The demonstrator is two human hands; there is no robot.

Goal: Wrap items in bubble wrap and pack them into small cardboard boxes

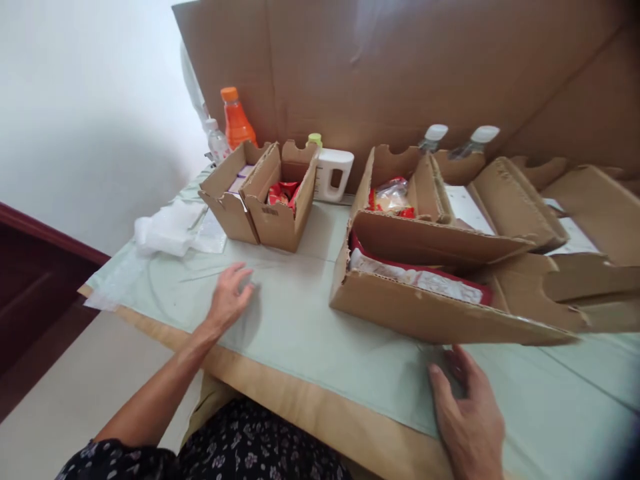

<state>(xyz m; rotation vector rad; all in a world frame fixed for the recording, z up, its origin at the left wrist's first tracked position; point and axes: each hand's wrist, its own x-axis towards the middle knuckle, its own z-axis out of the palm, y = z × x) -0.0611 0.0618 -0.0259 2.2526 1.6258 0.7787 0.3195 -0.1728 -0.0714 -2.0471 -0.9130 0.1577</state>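
Observation:
My left hand (231, 298) hovers over or rests on the pale green cloth, fingers apart and nothing in them. Beyond it stand two narrow cardboard boxes side by side; the right one (274, 230) holds a red packet (283, 193). On the right, my right hand (467, 410) is empty with thumb and fingers spread, just in front of a long cardboard box (425, 313). Whether its fingertips touch that box I cannot tell. Inside the long box lies a dark red tray-like item (486, 295) with a whitish wrapped content (415, 275).
Clear plastic wrapping (167, 230) lies at the left. Behind the boxes are an orange bottle (236, 120), a white jug (334, 175) and two white-capped bottles. Another box holds a red-and-clear packet (393, 198). A tall cardboard sheet (400, 73) stands along the back.

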